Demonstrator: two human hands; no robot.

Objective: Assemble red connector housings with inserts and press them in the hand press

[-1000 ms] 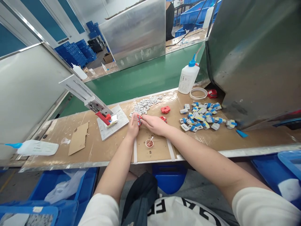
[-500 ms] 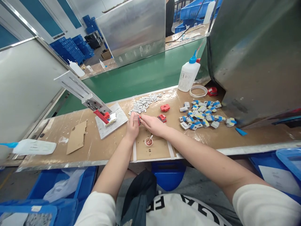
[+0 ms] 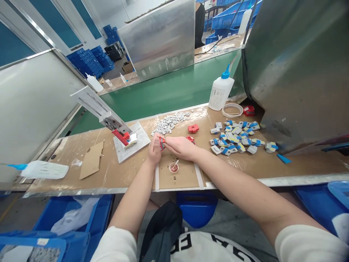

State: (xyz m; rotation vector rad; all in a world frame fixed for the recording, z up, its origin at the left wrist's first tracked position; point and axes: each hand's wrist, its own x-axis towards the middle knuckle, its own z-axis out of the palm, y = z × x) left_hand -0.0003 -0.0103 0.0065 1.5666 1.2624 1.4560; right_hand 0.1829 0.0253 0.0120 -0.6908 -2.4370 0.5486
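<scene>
Between my two hands is a small red block with a grey part (image 3: 162, 144), mostly covered by fingers. My left hand (image 3: 155, 150) is closed round its left side. The fingertips of my right hand (image 3: 180, 148) press together against its right side. Just below the hands stands a small round cup (image 3: 173, 167) of reddish stuff with a white stick in it. A red block (image 3: 193, 128) lies beyond my right hand, and another red block (image 3: 190, 139) is partly hidden behind that hand. Loose small grey pieces (image 3: 166, 125) are heaped beyond my left hand.
A lever press with a red handle (image 3: 120, 137) stands on a plate at left. Several grey, blue and yellow blocks (image 3: 234, 137) lie at right, near a tape roll (image 3: 232, 110) and a white bottle (image 3: 221, 92). Cardboard (image 3: 92, 160) and a lying bottle (image 3: 46, 170) are at left.
The view has shifted slightly, so the bench appears a little lower and to the right. More of the red block shows between my hands, which still hold it together.
</scene>
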